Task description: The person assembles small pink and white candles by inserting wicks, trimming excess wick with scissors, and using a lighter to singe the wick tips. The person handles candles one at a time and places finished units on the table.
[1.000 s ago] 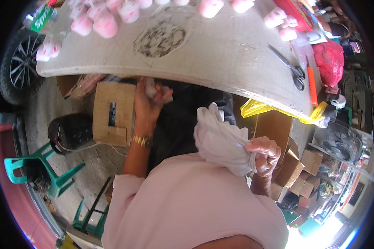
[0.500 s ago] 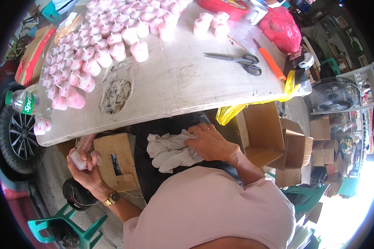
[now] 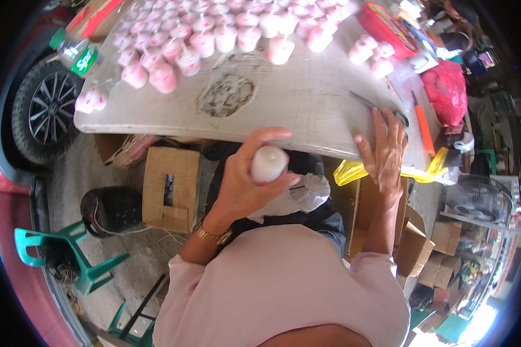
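My left hand [image 3: 237,179] grips a short white candle [image 3: 268,163] with a pinkish lower edge, held over my lap just before the table's front edge. My right hand [image 3: 382,147] reaches onto the tabletop with its fingers stretched out. Its fingertips lie over the black-handled scissors [image 3: 362,99], hiding part of the handles. Whether they press on them I cannot tell. A crumpled white cloth [image 3: 309,194] rests on my lap, partly behind my left hand. Many pink-and-white candles [image 3: 202,43] with wicks stand in rows across the far side of the table.
Right of the scissors lies an orange-handled cutter [image 3: 424,130], near a pink plastic bag [image 3: 446,92] and a red container [image 3: 386,28]. Yellow plastic [image 3: 353,172] hangs over the table edge [image 3: 173,132]. Below are cardboard boxes [image 3: 171,188]; a green bottle [image 3: 75,53] stands at left.
My left hand has brought the candle rightward and up, over my lap. My right hand has let go of the cloth and moved up to the scissors on the table. The view has shifted.
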`<action>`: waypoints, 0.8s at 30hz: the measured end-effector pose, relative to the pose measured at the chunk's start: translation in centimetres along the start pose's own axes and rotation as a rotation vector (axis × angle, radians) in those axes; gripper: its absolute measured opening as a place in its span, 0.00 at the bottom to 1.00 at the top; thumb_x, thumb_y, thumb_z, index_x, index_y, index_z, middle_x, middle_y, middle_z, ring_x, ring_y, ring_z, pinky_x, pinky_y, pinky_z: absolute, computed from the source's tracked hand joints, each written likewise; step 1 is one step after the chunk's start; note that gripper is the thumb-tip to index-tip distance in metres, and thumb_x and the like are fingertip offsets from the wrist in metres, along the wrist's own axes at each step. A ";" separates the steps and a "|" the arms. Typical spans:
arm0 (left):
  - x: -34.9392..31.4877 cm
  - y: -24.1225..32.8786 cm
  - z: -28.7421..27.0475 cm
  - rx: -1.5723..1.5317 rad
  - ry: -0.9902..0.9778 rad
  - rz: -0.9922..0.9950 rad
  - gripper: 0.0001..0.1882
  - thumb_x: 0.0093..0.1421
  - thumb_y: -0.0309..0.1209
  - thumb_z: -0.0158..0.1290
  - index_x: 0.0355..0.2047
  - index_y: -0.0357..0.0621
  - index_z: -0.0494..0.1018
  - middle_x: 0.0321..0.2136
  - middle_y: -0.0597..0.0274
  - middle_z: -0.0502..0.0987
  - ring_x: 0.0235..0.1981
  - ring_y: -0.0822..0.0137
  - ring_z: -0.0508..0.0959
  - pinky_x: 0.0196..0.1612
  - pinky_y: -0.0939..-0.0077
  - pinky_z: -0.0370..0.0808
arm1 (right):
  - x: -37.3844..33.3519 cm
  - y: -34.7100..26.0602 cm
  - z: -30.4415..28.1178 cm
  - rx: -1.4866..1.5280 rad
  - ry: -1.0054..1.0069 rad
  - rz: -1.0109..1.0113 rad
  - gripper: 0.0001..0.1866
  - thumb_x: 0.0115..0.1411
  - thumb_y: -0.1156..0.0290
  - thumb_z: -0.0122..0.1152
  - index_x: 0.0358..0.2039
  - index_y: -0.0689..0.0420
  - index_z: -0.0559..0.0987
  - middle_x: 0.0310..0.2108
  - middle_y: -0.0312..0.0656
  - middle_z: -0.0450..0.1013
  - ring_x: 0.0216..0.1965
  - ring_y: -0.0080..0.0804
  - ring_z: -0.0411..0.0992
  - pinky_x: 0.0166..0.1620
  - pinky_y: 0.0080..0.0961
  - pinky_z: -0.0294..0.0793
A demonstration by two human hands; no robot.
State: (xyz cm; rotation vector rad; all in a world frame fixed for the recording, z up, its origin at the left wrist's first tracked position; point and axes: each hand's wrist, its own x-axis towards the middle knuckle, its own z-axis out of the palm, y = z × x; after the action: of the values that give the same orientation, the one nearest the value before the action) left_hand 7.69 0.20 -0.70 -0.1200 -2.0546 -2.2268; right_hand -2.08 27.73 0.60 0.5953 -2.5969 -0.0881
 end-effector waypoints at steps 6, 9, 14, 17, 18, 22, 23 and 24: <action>1.4 -1.9 0.5 0.047 -0.032 0.291 0.19 0.47 0.15 0.64 0.39 0.41 0.73 0.33 0.65 0.73 0.32 0.76 0.75 0.40 0.79 0.79 | -1.2 -1.2 -2.3 0.130 -0.143 -0.014 0.33 0.49 0.64 0.62 0.57 0.58 0.70 0.53 0.49 0.64 0.55 0.50 0.61 0.56 0.50 0.58; 1.1 -2.2 0.4 0.032 -0.041 0.265 0.17 0.48 0.15 0.64 0.37 0.39 0.73 0.36 0.62 0.73 0.35 0.74 0.76 0.43 0.77 0.81 | -1.5 -0.7 -3.0 0.069 -0.157 -0.158 0.32 0.44 0.75 0.56 0.56 0.58 0.72 0.51 0.48 0.66 0.53 0.49 0.63 0.55 0.49 0.60; 0.7 -2.7 1.1 -0.035 0.020 0.129 0.16 0.46 0.23 0.67 0.33 0.42 0.73 0.31 0.63 0.76 0.32 0.70 0.75 0.38 0.77 0.72 | -1.9 -0.7 -3.0 0.240 -0.003 -0.231 0.22 0.45 0.83 0.57 0.44 0.61 0.75 0.38 0.47 0.70 0.41 0.46 0.69 0.47 0.41 0.67; 0.2 -2.7 1.4 0.000 0.029 0.052 0.14 0.47 0.18 0.65 0.33 0.40 0.73 0.33 0.65 0.75 0.32 0.74 0.75 0.39 0.79 0.75 | -1.7 -0.7 -3.2 0.261 0.099 -0.216 0.16 0.44 0.85 0.59 0.36 0.60 0.72 0.35 0.45 0.70 0.36 0.44 0.69 0.41 0.40 0.67; 0.2 -2.7 1.6 0.004 0.014 0.037 0.14 0.47 0.16 0.64 0.32 0.40 0.73 0.34 0.66 0.74 0.33 0.76 0.76 0.39 0.80 0.77 | -1.3 -0.6 -3.1 0.300 0.172 -0.157 0.16 0.44 0.84 0.60 0.36 0.59 0.70 0.34 0.46 0.70 0.36 0.44 0.69 0.42 0.40 0.67; 0.1 -2.5 2.0 0.002 0.036 0.043 0.13 0.47 0.22 0.65 0.31 0.41 0.73 0.27 0.68 0.75 0.29 0.78 0.72 0.35 0.82 0.70 | 0.9 -0.1 -2.6 0.470 0.275 -0.001 0.14 0.48 0.82 0.58 0.36 0.60 0.68 0.29 0.46 0.71 0.29 0.41 0.72 0.35 0.36 0.72; 0.0 -2.4 2.0 0.015 0.028 0.045 0.13 0.46 0.21 0.65 0.31 0.42 0.73 0.27 0.68 0.75 0.29 0.78 0.71 0.35 0.82 0.70 | 1.4 -0.3 -2.5 0.605 0.326 0.097 0.13 0.52 0.81 0.57 0.37 0.60 0.66 0.29 0.44 0.73 0.24 0.35 0.74 0.30 0.30 0.75; 0.0 -2.2 1.9 0.044 0.034 0.033 0.13 0.46 0.21 0.65 0.31 0.42 0.73 0.27 0.68 0.75 0.29 0.79 0.71 0.35 0.82 0.70 | 2.0 -0.1 -2.6 0.629 0.405 0.105 0.12 0.57 0.79 0.54 0.39 0.59 0.63 0.30 0.44 0.76 0.23 0.29 0.75 0.28 0.24 0.75</action>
State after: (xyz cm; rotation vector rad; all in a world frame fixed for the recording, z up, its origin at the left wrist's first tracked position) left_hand 7.41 2.32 -2.76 -0.1110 -2.0675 -2.1481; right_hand -2.43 26.90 3.70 0.6033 -2.2230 0.8210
